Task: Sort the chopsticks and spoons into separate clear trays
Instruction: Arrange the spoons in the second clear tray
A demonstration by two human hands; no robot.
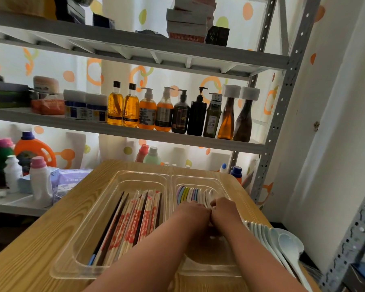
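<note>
Two clear trays stand side by side on the wooden table. The left tray (80, 209) holds several chopsticks (131, 220), some dark and bare, others in red-printed paper sleeves. The right tray (225, 184) holds a row of pastel spoons (187, 194) stacked on edge at its far end. My left hand (193, 211) and my right hand (224, 211) are both inside the right tray, side by side and touching, fingers curled down just behind the spoon row. What the fingers hold is hidden. A stack of pale blue spoons (282, 241) lies on the table right of that tray.
A metal shelving unit (135, 133) with bottles stands right behind the wooden table (30, 260). Detergent bottles (40, 180) and packets crowd the lower shelf at left. A grey rack post (350, 239) rises close to the table's right edge.
</note>
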